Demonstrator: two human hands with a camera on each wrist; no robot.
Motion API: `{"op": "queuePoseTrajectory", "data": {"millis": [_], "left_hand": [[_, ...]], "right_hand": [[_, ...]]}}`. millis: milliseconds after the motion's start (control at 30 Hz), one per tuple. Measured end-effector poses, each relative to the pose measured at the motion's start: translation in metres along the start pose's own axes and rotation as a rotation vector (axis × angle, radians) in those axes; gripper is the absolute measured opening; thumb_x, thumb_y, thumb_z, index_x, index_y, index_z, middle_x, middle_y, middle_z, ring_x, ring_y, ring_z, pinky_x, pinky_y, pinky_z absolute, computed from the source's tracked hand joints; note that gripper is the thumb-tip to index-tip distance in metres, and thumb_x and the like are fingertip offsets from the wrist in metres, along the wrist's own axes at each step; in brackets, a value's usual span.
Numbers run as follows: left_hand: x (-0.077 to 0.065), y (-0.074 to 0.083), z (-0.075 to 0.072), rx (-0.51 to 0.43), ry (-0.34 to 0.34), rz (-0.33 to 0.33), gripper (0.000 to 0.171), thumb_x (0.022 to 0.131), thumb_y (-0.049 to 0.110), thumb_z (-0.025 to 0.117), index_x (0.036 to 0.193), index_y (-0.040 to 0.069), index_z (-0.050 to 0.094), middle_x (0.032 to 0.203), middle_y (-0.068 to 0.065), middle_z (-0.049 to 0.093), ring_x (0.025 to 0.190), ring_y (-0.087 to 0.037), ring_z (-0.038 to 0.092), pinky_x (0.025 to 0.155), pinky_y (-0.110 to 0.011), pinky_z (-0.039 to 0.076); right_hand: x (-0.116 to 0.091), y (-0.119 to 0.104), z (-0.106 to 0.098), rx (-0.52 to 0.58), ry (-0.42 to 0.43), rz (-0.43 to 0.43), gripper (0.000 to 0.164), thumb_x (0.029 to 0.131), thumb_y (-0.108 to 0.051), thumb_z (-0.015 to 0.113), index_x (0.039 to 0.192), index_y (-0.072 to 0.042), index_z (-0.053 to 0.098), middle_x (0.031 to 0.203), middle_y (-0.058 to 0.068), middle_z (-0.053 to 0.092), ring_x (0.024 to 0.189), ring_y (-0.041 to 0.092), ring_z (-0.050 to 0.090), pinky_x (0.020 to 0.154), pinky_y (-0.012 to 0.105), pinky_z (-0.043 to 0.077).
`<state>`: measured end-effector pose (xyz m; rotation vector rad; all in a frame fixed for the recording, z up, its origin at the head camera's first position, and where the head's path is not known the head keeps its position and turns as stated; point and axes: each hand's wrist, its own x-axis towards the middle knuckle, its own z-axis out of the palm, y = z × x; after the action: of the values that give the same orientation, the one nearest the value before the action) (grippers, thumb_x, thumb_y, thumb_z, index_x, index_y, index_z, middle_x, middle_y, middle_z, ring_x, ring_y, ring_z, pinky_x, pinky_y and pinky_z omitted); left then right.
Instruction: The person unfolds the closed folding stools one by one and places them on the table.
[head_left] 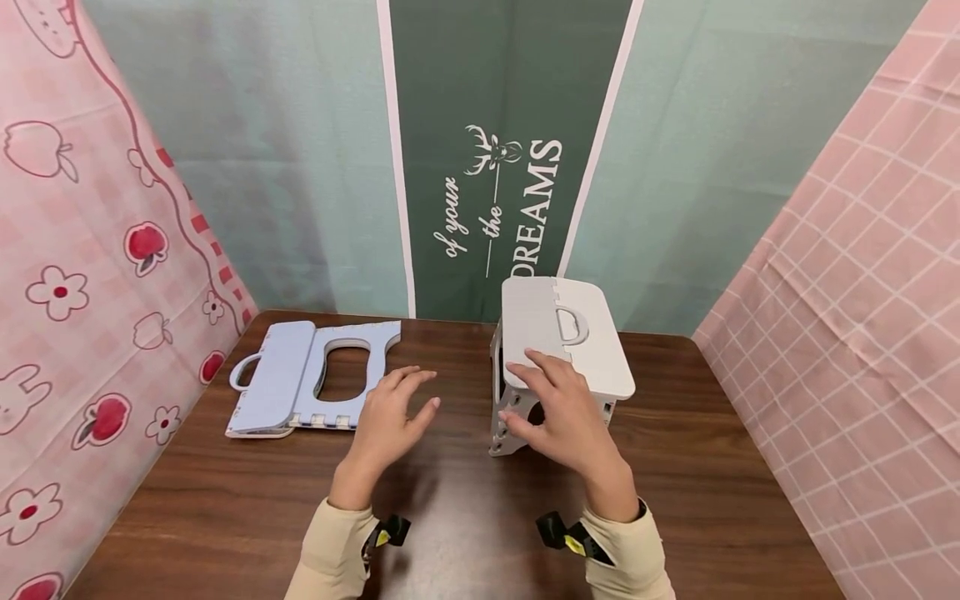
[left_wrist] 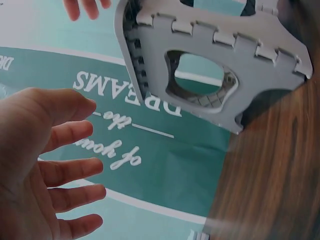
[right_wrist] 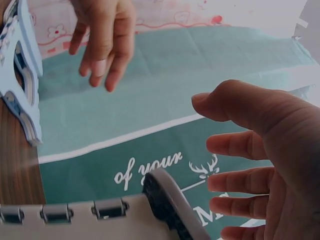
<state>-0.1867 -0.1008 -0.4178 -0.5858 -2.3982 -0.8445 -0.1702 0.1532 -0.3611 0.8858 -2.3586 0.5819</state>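
A white folding stool (head_left: 600, 354) stands unfolded on its legs at the right of the table, a carrying handle in its seat. A pale blue folding stool (head_left: 281, 375) lies at the left, its seat part and holed leg panel spread low. My left hand (head_left: 384, 429) hovers between the stools, nearer the blue one, fingers spread and holding nothing. My right hand (head_left: 564, 421) is raised in front of the white stool, fingers apart and slightly bent, also holding nothing. Both wrist views show the hands in the air, apart from the stools.
The brown wooden table (head_left: 465, 500) carries both stools. A green cloth (head_left: 487, 83) with white lettering hangs behind it. Pink patterned cloths stand at the left (head_left: 97, 275) and the right (head_left: 862, 292).
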Motion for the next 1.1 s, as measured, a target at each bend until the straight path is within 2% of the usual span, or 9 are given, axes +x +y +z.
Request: {"op": "queuePoseTrajectory", "data": {"millis": [300,533,933,1100], "left_hand": [[-0.008,-0.017,-0.012,0.009,0.032,-0.039,0.035,0.080,0.017,0.071,0.113,0.008,0.066,0.111,-0.017,0.060,0.098,-0.038,0.056,0.073,-0.057,0.044],[-0.014,-0.034,-0.020,0.052,0.063,-0.074,0.036,0.078,0.017,0.072,0.112,0.007,0.066,0.110,-0.019,0.059,0.096,-0.041,0.055,0.073,-0.058,0.042],[-0.024,-0.057,-0.038,0.082,0.110,-0.128,0.038,0.074,0.013,0.074,0.110,0.003,0.065,0.111,-0.021,0.059,0.101,-0.041,0.054,0.077,-0.059,0.040],[-0.028,-0.065,-0.042,0.126,0.093,-0.135,0.038,0.075,0.014,0.074,0.109,0.003,0.065,0.111,-0.023,0.059,0.100,-0.043,0.053,0.076,-0.061,0.039]], "right_hand": [[0.013,-0.010,0.009,0.039,-0.041,0.004,0.053,0.075,-0.032,0.073,0.119,-0.007,0.061,0.127,0.018,0.051,0.111,0.034,0.048,0.083,0.053,0.039],[0.024,-0.015,0.020,0.051,-0.087,-0.012,0.054,0.076,-0.032,0.072,0.123,-0.008,0.059,0.128,0.018,0.050,0.113,0.033,0.047,0.087,0.051,0.039],[0.036,-0.025,0.052,0.068,-0.144,-0.092,0.057,0.076,-0.033,0.072,0.125,-0.007,0.057,0.127,0.017,0.051,0.114,0.032,0.049,0.091,0.046,0.040],[0.038,-0.022,0.069,0.061,-0.193,-0.084,0.058,0.077,-0.034,0.071,0.126,-0.009,0.056,0.127,0.016,0.051,0.112,0.032,0.050,0.090,0.045,0.041]]}}
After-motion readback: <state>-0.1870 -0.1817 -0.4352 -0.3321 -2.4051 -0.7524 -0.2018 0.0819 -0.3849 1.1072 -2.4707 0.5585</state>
